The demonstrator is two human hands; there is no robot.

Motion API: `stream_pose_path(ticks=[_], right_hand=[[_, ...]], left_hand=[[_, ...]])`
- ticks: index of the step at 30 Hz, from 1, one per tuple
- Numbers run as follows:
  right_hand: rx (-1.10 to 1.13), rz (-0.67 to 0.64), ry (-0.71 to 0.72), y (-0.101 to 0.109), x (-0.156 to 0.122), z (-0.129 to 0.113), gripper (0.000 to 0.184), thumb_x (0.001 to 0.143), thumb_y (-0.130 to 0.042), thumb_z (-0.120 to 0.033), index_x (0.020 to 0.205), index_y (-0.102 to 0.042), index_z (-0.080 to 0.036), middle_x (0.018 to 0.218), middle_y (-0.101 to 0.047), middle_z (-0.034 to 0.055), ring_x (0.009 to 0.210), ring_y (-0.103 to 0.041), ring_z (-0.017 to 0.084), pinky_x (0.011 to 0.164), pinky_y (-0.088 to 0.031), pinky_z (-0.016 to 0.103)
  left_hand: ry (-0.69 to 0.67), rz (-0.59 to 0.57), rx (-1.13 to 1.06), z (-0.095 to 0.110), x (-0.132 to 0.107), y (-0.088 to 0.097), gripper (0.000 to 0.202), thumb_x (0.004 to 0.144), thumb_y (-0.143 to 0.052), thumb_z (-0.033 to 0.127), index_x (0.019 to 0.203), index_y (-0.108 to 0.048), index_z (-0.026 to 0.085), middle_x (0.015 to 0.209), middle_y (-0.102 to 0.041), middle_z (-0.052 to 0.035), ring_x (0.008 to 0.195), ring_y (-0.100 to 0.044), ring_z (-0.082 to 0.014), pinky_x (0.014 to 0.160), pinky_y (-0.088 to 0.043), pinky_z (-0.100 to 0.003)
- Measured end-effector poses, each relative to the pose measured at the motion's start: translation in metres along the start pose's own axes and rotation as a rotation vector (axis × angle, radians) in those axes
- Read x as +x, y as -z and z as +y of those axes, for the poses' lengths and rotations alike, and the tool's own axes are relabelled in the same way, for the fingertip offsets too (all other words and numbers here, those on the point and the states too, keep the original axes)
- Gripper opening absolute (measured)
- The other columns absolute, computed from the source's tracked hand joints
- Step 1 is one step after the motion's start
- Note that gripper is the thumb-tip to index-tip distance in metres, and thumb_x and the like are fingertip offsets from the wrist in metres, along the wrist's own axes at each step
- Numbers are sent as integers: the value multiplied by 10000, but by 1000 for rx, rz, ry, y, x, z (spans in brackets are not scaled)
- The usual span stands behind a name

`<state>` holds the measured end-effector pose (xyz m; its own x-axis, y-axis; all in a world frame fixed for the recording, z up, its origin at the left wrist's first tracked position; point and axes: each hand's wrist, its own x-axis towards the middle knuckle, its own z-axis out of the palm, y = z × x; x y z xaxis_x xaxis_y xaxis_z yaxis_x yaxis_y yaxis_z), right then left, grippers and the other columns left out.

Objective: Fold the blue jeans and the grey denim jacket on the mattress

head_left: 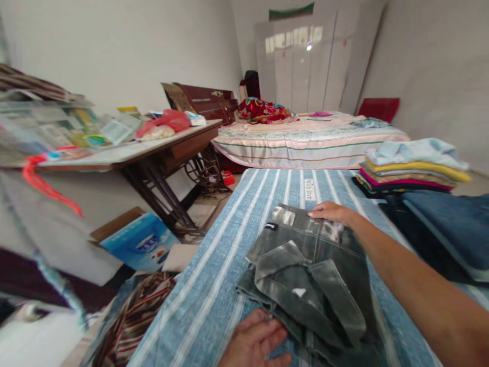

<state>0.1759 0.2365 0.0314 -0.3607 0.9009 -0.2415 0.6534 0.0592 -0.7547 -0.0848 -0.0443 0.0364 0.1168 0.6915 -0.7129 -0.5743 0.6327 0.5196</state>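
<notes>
A dark grey denim jacket (336, 270) with faded whitish patches, a collar and a small black label lies folded on the blue striped bedsheet (214, 265). My right hand (332, 213) reaches over its right side and is closed on the far edge, near a whitish patch. At the near left edge is my left hand (260, 339), its fingers apart and the fingertips touching or just beside the cloth. Part of that hand lies beyond the bottom of the view.
On the right sit a stack of folded clothes (412, 171) and folded blue jeans (451, 224). A sewing machine table (153, 148) with bags and boxes stands left. Below it are a blue carton (141, 242) and striped cloth (141, 316). Another bed (305, 145) lies beyond.
</notes>
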Motion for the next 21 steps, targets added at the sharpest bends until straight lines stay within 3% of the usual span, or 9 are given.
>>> stream_pose_path(ticks=[2, 5, 12, 17, 21], right_hand=[[61, -36, -18, 0, 0, 4, 430, 674, -674, -576, 772, -698, -158, 721, -689, 29, 721, -620, 185, 651, -472, 265], [131, -106, -69, 2, 0, 9, 495, 586, -715, -612, 782, -715, -157, 753, -713, 67, 672, -635, 196, 622, -485, 277], [220, -192, -199, 2, 5, 12, 462, 602, -739, -563, 806, -718, -149, 794, -725, 108, 699, -675, 229, 656, -525, 297], [277, -179, -217, 0, 3, 11, 433, 597, -752, -544, 770, -707, -149, 763, -722, 103, 673, -675, 226, 642, -532, 295], [321, -146, -219, 1, -2, 9, 377, 597, -766, -500, 748, -701, -160, 751, -722, 92, 669, -674, 223, 642, -537, 298]], left_hand=[[-39, -25, 1, -4, -3, -12, 288, 649, -738, 152, 873, -557, 176, 971, -682, -105, 951, -635, -260, 677, -492, -332], [-91, -40, -87, -13, -2, -21, 253, 650, -723, 155, 841, -559, 171, 930, -685, -86, 869, -649, -234, 693, -487, -333], [-102, 41, -241, -28, 5, -31, 323, 592, -788, 200, 690, -481, 185, 829, -700, -78, 726, -662, -217, 704, -499, -353], [-125, 60, -120, -23, 9, -40, 319, 596, -781, 291, 809, -581, 163, 836, -705, -98, 715, -661, -228, 698, -505, -363], [-289, 58, -22, -23, 9, -50, 381, 602, -759, 270, 936, -645, 125, 944, -701, -127, 825, -656, -245, 720, -501, -342]])
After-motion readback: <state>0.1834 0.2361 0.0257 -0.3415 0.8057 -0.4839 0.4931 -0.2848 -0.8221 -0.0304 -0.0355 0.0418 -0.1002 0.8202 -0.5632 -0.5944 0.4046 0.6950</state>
